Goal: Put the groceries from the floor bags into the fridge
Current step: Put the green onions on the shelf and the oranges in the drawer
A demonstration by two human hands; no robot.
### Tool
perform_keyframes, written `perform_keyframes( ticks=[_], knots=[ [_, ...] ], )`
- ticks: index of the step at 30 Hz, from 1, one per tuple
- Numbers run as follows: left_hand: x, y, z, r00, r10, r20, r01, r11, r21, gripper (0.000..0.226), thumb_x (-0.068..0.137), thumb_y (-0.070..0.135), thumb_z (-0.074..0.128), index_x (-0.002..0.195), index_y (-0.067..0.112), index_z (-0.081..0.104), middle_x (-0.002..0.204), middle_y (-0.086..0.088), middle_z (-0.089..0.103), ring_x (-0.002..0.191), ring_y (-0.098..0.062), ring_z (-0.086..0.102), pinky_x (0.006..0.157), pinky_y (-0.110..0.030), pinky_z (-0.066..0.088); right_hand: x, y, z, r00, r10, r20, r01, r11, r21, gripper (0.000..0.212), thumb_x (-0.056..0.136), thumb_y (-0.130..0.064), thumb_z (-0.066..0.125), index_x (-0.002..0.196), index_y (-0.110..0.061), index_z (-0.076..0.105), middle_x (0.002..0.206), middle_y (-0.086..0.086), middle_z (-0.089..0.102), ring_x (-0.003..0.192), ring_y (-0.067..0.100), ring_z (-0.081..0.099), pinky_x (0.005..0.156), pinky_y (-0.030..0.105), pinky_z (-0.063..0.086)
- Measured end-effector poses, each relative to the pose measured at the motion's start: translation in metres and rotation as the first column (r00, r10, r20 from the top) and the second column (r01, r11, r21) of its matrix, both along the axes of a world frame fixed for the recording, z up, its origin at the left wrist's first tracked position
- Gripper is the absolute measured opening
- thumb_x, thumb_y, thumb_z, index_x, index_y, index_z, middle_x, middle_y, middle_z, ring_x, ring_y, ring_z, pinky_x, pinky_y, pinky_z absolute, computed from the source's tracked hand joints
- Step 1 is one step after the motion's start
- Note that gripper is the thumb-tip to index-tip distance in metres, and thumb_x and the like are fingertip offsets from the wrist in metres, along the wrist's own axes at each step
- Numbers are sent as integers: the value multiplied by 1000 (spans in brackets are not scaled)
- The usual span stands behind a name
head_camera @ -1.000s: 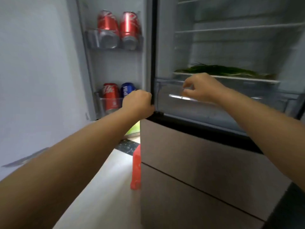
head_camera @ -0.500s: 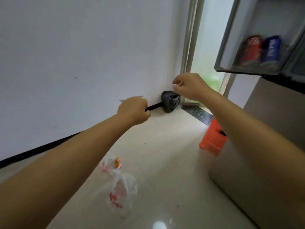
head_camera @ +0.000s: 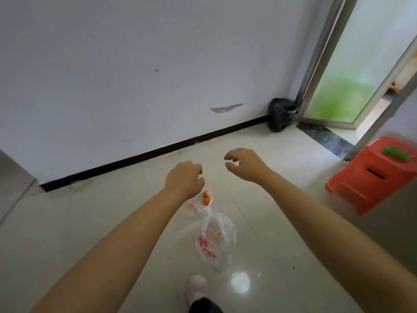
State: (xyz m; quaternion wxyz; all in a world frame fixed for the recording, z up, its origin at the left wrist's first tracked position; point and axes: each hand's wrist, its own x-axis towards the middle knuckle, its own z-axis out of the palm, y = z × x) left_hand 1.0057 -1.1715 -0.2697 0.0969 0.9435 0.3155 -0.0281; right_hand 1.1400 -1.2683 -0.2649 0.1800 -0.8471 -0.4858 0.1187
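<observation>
Since half a second ago: turned further from the fridge, now out of sight. Left hand (head_camera: 184,179) and right hand (head_camera: 244,164) lower, both empty, fingers loosely curled. Clear plastic bags (head_camera: 215,238) on the floor (head_camera: 79,222) below them, orange produce (head_camera: 207,197) inside. Nearby: orange stool (head_camera: 370,177), black bag (head_camera: 281,115) in the corner, a shoe (head_camera: 196,288).

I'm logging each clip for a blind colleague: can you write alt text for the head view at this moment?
Both bare hands, left hand and right hand, reach out empty with loosely curled fingers above two clear plastic bags on a pale tiled floor; the farther bag shows small orange items. A red stool stands at right, a black bag in the corner.
</observation>
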Motion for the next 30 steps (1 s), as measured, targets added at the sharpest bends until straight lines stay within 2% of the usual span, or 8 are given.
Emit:
perform_keyframes(
  ticks=[3, 10, 16, 20, 22, 26, 30],
  knots=[
    [23, 55, -26, 999, -17, -37, 16, 999, -27, 34, 97, 27, 45, 125, 12, 56, 125, -7, 57, 113, -22, 55, 89, -29, 46, 21, 56, -28, 999, -23, -49, 22, 999, -33, 35, 94, -22, 47, 125, -7, 55, 128, 9, 58, 114, 21, 55, 95, 27, 43],
    [77, 174, -64, 990, 13, -139, -35, 987, -159, 33, 95, 23, 45, 122, 10, 59, 125, -11, 57, 115, -26, 54, 89, -33, 46, 63, 160, -74, 948, -208, -239, 185, 976, -115, 32, 93, -14, 48, 122, -4, 58, 123, 13, 61, 111, 25, 57, 93, 27, 40],
    [125, 261, -106, 953, -121, -276, 81, 985, -153, 34, 94, 19, 44, 123, 11, 58, 127, -11, 55, 118, -28, 52, 91, -34, 45, 94, 213, -122, 879, -367, -306, 313, 926, -210, 32, 92, -12, 48, 121, -4, 58, 122, 12, 61, 113, 26, 56, 95, 27, 39],
    [182, 326, -145, 912, -283, -296, 243, 956, -166, 33, 94, 15, 42, 122, 8, 57, 125, -12, 56, 116, -29, 52, 90, -34, 46, 123, 255, -165, 816, -487, -311, 417, 869, -265, 33, 93, -13, 47, 122, -4, 58, 122, 13, 61, 114, 27, 55, 95, 29, 41],
    [212, 356, -164, 861, -394, -321, 352, 918, -181, 32, 93, 13, 42, 121, 7, 57, 125, -13, 55, 117, -30, 52, 90, -35, 46, 136, 279, -184, 755, -580, -306, 498, 811, -307, 33, 93, -13, 47, 123, -4, 57, 124, 13, 60, 115, 27, 55, 95, 29, 42],
    [277, 405, -197, 689, -622, -372, 590, 780, -210, 33, 93, 13, 43, 123, 10, 56, 129, -13, 53, 122, -30, 49, 95, -37, 44, 148, 319, -219, 568, -770, -291, 656, 637, -404, 34, 93, -13, 45, 124, -6, 57, 127, 11, 59, 117, 26, 54, 95, 29, 43],
    [314, 438, -240, 544, -732, -411, 706, 664, -248, 34, 92, 8, 44, 124, 12, 56, 130, -12, 52, 125, -30, 47, 97, -36, 43, 149, 357, -258, 480, -822, -307, 666, 569, -483, 33, 93, -13, 45, 122, -5, 58, 127, 12, 59, 117, 27, 54, 94, 29, 42]
  ],
)
